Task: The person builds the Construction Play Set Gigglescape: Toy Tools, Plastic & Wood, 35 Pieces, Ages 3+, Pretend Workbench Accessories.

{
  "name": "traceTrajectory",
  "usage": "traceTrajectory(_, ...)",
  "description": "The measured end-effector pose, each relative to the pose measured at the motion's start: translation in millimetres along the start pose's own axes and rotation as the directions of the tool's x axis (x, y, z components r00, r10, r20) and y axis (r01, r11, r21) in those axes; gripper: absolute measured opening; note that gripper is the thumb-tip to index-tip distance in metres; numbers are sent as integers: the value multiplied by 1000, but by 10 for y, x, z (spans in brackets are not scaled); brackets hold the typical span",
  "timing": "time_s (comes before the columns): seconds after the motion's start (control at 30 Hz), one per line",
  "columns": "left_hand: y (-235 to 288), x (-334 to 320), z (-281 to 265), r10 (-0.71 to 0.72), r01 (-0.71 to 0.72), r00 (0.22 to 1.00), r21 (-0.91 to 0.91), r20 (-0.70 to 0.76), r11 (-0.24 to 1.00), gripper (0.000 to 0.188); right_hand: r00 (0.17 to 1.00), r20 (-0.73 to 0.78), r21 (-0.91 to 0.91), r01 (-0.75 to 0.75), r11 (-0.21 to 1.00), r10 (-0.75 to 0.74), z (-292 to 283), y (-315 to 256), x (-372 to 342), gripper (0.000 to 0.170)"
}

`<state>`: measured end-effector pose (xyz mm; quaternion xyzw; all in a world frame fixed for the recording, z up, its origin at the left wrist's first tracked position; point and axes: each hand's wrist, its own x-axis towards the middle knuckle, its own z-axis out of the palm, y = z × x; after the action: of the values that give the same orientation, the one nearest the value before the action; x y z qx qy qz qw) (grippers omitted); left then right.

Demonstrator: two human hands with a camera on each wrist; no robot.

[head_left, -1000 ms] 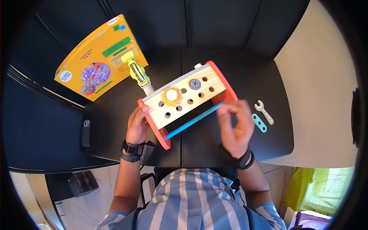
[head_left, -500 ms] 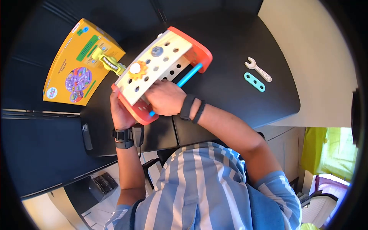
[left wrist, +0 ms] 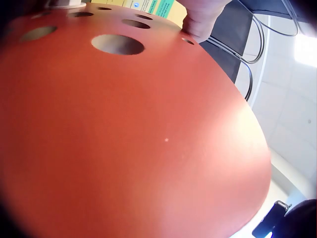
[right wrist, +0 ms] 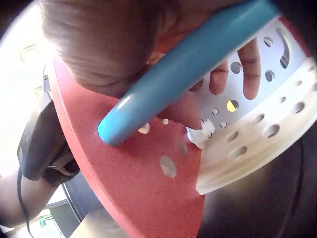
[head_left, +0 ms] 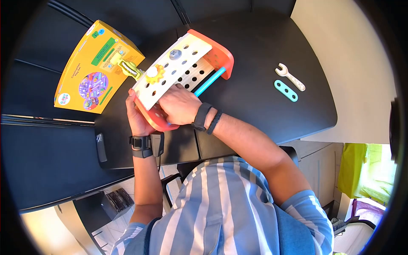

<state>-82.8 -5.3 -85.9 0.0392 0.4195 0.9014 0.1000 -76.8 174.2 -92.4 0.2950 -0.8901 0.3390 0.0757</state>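
A toy workbench (head_left: 187,44) with red end panels, a wooden holed board and a blue rod (head_left: 210,82) is tilted over the table. My left hand (head_left: 138,121) grips its near red end panel (left wrist: 148,124). My right hand (head_left: 180,104) reaches in under the board, past the rod, its fingertips hidden in the head view. In the right wrist view, one fingertip is right at a white threaded bolt end (right wrist: 200,134), while other fingers (right wrist: 250,74) hang beside the holed panel; its hold cannot be told. An orange-yellow gear (head_left: 155,74) and grey screw (head_left: 175,54) sit on the board.
A yellow-green toy piece (head_left: 129,69) sticks out from the bench's far side, before a yellow box (head_left: 91,72). A cream wrench (head_left: 291,77) and a teal holed strip (head_left: 285,90) lie on the black table (head_left: 255,114) at right. A phone (head_left: 100,147) lies at the left edge.
My right hand has moved left from the blue rod's far end into the bench under the board. The bench has turned and tipped up; the left hand keeps its grip.
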Motion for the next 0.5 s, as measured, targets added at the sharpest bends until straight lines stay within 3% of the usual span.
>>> traceTrajectory(0.03, -7, 14, -6, 2, -1, 1000, 63, -26, 998, 62, 994, -111, 32, -1, 999, 5, 28, -37, -12, 54)
traceTrajectory(0.07, -6, 27, -12, 6, 1, 998, 125, -55, 992, 74, 994, -113, 30, 1, 1000, 2, 31, -37, -16, 54)
traceTrajectory(0.17, -14, 3, -35, -5, 12, 998, 119, -65, 993, 75, 999, -4, 52, -52, 997, 52, -40, -56, -23, 48)
traceTrajectory(0.33, 3, 5, -11, -34, 35, 999, 102, -7, 994, 76, 999, 4, 6, -36, 999, 36, 27, -22, -6, 54)
traceTrajectory(0.4, 6, 14, -30, -39, 39, 999, 96, -2, 995, 75, 997, -71, 61, -12, 998, 17, 2, -26, -10, 55)
traceTrajectory(0.5, -22, 26, -79, -29, 30, 999, 85, -17, 996, 74, 996, -58, 89, -63, 994, 69, -7, -44, -28, 57)
